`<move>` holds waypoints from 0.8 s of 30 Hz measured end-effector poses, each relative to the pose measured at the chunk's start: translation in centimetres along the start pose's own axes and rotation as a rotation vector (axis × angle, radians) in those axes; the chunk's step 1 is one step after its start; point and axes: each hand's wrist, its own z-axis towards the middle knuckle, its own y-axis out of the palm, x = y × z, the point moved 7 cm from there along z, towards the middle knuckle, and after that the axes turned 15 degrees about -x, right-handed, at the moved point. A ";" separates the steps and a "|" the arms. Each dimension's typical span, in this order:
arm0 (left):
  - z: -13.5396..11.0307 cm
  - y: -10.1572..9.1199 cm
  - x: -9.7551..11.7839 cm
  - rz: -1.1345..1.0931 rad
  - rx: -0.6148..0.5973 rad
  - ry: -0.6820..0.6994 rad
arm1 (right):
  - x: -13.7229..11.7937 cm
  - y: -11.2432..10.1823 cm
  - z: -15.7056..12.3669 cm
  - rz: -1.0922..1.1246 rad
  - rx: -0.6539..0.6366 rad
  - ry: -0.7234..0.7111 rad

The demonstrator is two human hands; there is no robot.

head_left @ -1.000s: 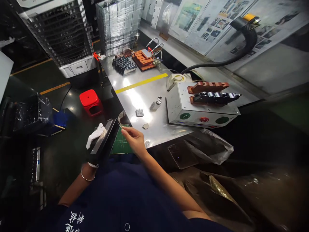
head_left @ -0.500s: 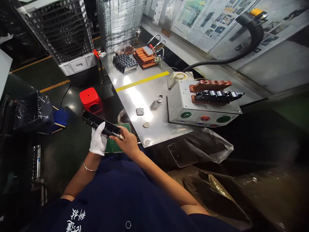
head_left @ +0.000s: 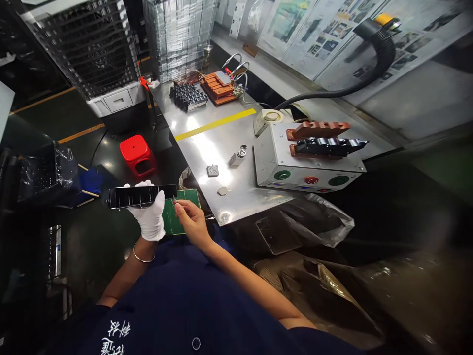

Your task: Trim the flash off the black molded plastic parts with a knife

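My left hand point(head_left: 151, 217), in a white glove, grips a long black bar-shaped part point(head_left: 142, 195) and holds it level and crosswise in front of me. My bare right hand point(head_left: 189, 219) is pinched on a thin pointed tool point(head_left: 173, 197) whose tip sits at the bar's right end. Both hands hover over a green mat point(head_left: 173, 217) at the near corner of the steel table point(head_left: 207, 143).
A grey control box point(head_left: 295, 165) with green and red buttons carries a copper and a black fixture. Small metal pieces point(head_left: 221, 172) lie mid-table. Black and copper blocks point(head_left: 203, 91) sit at the far end past a yellow stripe. A red stool point(head_left: 135, 154) stands left; plastic bags point(head_left: 314, 222) lie right.
The black bar went from a steep tilt to lying level and crosswise. My left hand shifted its grip under it; my right hand stayed by its right end.
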 end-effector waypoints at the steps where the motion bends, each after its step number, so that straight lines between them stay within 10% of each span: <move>1: 0.0 0.0 0.3 0.044 -0.005 0.028 | 0.2 0.0 0.0 0.015 0.004 0.002; 11: 1.5 -1.3 6.1 -0.179 0.047 0.167 | 6.0 -2.9 -0.4 0.107 0.118 0.248; 17: 2.8 -1.5 3.1 -0.322 0.085 -0.120 | -1.2 -2.5 0.4 -0.179 -0.046 -0.109; 24: 1.5 -0.3 2.0 -0.320 0.076 -0.146 | -5.3 -2.2 0.1 -0.478 -0.076 -0.366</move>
